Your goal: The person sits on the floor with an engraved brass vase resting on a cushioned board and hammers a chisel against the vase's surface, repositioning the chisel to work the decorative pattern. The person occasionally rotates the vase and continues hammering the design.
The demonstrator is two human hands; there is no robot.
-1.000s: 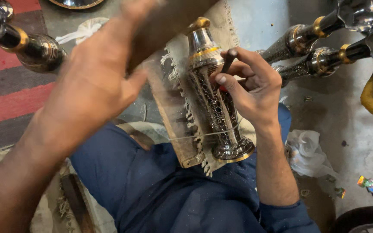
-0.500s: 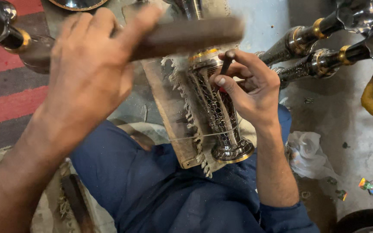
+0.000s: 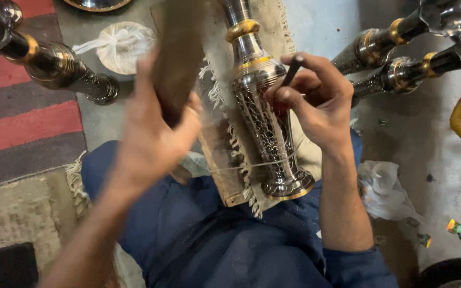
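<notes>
Left hand grips wooden block, raised | right hand pinches punch against vase | patterning partly done, near the middle.

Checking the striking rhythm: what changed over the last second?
The left hand swung its wooden block from raised and crosswise down to upright beside the metal vase. The right hand kept the thin dark tool on the vase, unmoved.

Left hand raised, fingers clenched; right hand pinching, wrist bent.
</notes>
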